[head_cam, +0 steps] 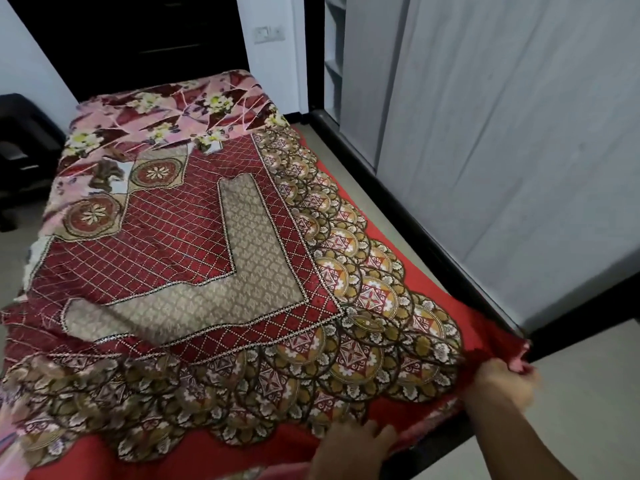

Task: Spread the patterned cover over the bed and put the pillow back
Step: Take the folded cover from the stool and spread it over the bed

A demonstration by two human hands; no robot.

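Gripping the cover (pixel 214 271) corner at 4 o'clock, right hand (pixel 500 382) closed; left hand (pixel 349 445) at 6, seemingly pinching the hem, blurred.

The bed (pixel 398 157) is seen running from the upper left of the frame to the lower right, its dark frame edge exposed along the right side. A pink floral sheet (pixel 166 116) is laid over its far end. The red patterned cover (pixel 214 258) is spread across the rest, rumpled at lower left.
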